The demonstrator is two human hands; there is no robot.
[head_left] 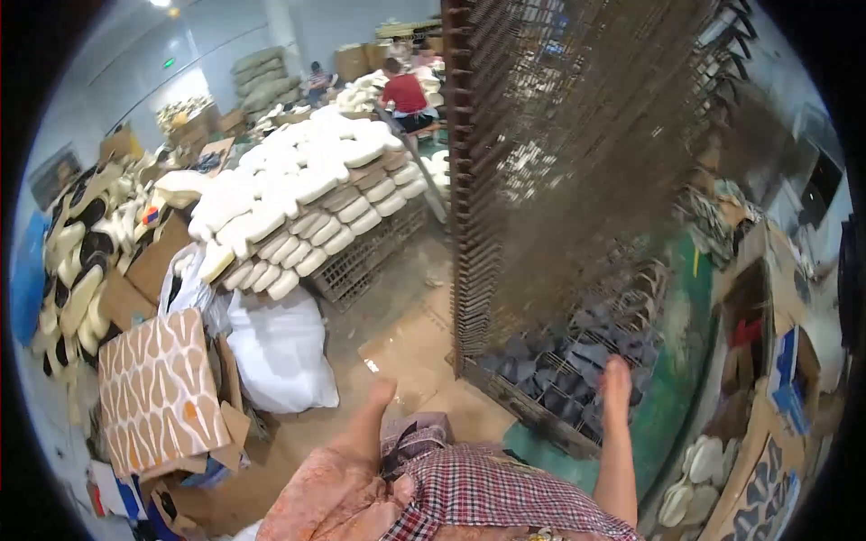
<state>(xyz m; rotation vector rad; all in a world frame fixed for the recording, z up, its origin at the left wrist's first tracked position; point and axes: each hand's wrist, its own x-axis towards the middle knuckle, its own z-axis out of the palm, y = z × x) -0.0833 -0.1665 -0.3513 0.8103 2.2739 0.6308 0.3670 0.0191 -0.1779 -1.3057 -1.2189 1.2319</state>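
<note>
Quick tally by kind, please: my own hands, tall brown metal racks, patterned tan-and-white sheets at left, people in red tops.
Hands: 2 (left hand, right hand)
Tall rack: 1
Patterned sheet: 1
Person in red: 1
Total: 5

Rack (pixel 559 234): metal, rough, matt
Apron (pixel 492 487): woven cloth, matt
Sack (pixel 281 356): thin plastic, smooth
Box (pixel 161 260): cardboard, matt

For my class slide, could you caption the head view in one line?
The right hand at dark pieces low in a tall brown rack, white pads piled to the left.
</note>
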